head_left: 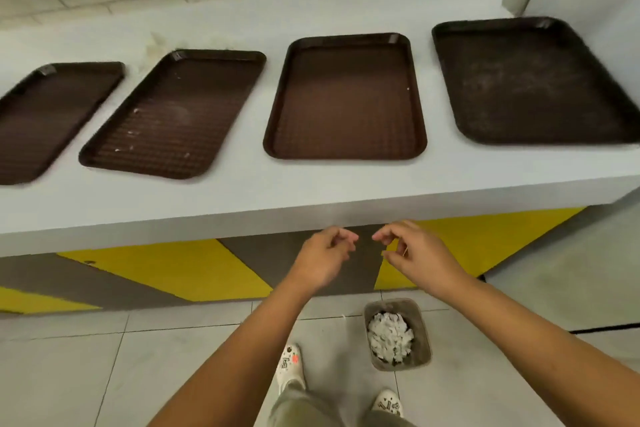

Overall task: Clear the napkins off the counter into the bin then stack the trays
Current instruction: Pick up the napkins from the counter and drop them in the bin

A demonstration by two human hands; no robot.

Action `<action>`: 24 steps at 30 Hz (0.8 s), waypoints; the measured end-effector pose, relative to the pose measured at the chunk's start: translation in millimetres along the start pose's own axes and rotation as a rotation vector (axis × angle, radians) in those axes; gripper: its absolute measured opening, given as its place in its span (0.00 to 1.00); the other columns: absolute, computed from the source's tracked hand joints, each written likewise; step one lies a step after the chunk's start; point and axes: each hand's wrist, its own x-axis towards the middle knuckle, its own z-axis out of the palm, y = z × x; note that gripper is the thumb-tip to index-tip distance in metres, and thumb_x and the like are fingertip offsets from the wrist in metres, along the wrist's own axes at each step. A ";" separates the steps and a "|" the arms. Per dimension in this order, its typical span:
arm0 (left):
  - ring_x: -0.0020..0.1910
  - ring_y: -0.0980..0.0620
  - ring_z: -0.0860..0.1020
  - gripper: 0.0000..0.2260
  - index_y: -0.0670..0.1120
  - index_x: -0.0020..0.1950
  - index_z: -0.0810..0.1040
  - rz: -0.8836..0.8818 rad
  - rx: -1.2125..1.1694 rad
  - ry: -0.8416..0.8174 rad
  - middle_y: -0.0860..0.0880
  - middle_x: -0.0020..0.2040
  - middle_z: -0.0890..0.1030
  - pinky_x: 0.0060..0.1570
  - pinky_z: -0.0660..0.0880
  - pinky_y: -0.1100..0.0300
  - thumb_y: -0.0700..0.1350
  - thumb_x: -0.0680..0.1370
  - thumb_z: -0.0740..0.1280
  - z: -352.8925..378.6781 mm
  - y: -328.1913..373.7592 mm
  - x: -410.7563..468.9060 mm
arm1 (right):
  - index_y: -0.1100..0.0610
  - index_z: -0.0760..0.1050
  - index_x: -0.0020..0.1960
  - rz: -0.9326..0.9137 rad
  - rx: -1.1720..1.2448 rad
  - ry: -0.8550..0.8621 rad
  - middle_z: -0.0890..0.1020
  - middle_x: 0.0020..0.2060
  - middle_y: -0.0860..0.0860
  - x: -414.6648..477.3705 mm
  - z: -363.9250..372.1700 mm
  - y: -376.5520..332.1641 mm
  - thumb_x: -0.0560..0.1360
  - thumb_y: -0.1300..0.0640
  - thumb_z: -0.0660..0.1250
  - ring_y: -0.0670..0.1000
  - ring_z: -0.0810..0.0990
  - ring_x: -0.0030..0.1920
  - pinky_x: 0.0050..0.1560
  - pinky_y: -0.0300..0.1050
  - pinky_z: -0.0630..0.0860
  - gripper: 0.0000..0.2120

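Four trays lie apart on the counter, unstacked, bearing only crumbs, and the napkins fill the bin on the floor. We judge clearing done and stacking left. Our left hand and right hand hover below the counter edge, fingers loosely curled, holding nothing we can see.

Four brown trays lie unstacked; napkins fill bin.

- Trays: four, on the counter, beyond the left hand.
- Bin: one, below the right hand.
- Shoes: two.
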 end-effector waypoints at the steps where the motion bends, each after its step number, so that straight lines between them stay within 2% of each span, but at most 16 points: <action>1: 0.41 0.55 0.79 0.09 0.48 0.52 0.80 0.015 -0.005 0.039 0.50 0.46 0.82 0.44 0.72 0.68 0.38 0.79 0.62 -18.2 4.2 -3.9 | 0.45 0.78 0.52 -0.033 -0.003 0.001 0.76 0.45 0.40 9.4 -2.0 -14.8 0.71 0.60 0.71 0.44 0.76 0.35 0.43 0.46 0.77 0.13; 3: 0.41 0.54 0.79 0.09 0.47 0.52 0.79 0.051 0.000 0.116 0.49 0.46 0.82 0.42 0.72 0.72 0.38 0.79 0.61 -58.1 10.6 -9.1 | 0.45 0.78 0.51 -0.100 -0.010 0.010 0.76 0.44 0.41 33.8 -5.2 -45.4 0.72 0.60 0.71 0.44 0.77 0.36 0.44 0.40 0.75 0.12; 5: 0.43 0.52 0.81 0.09 0.47 0.52 0.80 0.064 0.002 0.179 0.49 0.47 0.83 0.41 0.73 0.68 0.39 0.79 0.61 -96.6 15.0 -11.3 | 0.43 0.77 0.49 -0.146 -0.013 0.025 0.76 0.44 0.42 59.8 -7.7 -74.6 0.72 0.60 0.71 0.45 0.76 0.37 0.42 0.34 0.71 0.12; 7: 0.45 0.51 0.82 0.09 0.49 0.53 0.80 0.071 0.002 0.242 0.50 0.47 0.83 0.40 0.72 0.64 0.40 0.80 0.61 -137.6 16.7 -12.6 | 0.44 0.78 0.49 -0.179 -0.023 0.040 0.76 0.44 0.42 86.6 -8.2 -104.6 0.73 0.59 0.71 0.45 0.76 0.37 0.41 0.35 0.71 0.11; 9: 0.45 0.51 0.82 0.09 0.49 0.53 0.81 0.084 0.012 0.293 0.51 0.46 0.83 0.39 0.71 0.65 0.41 0.80 0.61 -175.5 18.8 -11.6 | 0.45 0.78 0.50 -0.212 -0.022 0.056 0.75 0.44 0.42 110.8 -9.9 -131.7 0.73 0.58 0.71 0.44 0.76 0.37 0.42 0.38 0.74 0.10; 13: 0.46 0.53 0.82 0.08 0.50 0.52 0.80 0.110 0.055 0.372 0.51 0.46 0.83 0.40 0.72 0.65 0.42 0.79 0.62 -256.6 20.8 -4.0 | 0.46 0.78 0.52 -0.256 -0.030 0.080 0.75 0.43 0.41 164.1 -5.7 -183.3 0.73 0.58 0.72 0.45 0.77 0.36 0.41 0.34 0.72 0.11; 17: 0.47 0.55 0.81 0.07 0.51 0.53 0.80 0.111 0.113 0.428 0.52 0.47 0.82 0.44 0.73 0.64 0.44 0.79 0.64 -330.2 21.0 11.6 | 0.47 0.79 0.52 -0.269 0.027 0.140 0.76 0.44 0.43 214.3 5.8 -220.4 0.74 0.59 0.71 0.45 0.77 0.37 0.42 0.35 0.74 0.09; 19: 0.48 0.56 0.81 0.06 0.51 0.53 0.80 0.113 0.151 0.442 0.53 0.47 0.82 0.45 0.74 0.65 0.45 0.79 0.64 -359.2 20.1 21.0 | 0.46 0.79 0.52 -0.264 0.058 0.162 0.77 0.45 0.43 234.3 12.3 -234.4 0.74 0.58 0.70 0.45 0.77 0.39 0.42 0.33 0.72 0.09; 24: 0.47 0.56 0.80 0.05 0.53 0.52 0.80 0.141 0.211 0.471 0.54 0.46 0.81 0.43 0.74 0.64 0.47 0.79 0.65 -412.6 19.8 48.8 | 0.44 0.78 0.52 -0.246 0.087 0.192 0.77 0.46 0.44 285.5 25.3 -265.1 0.74 0.58 0.71 0.47 0.78 0.39 0.43 0.35 0.74 0.11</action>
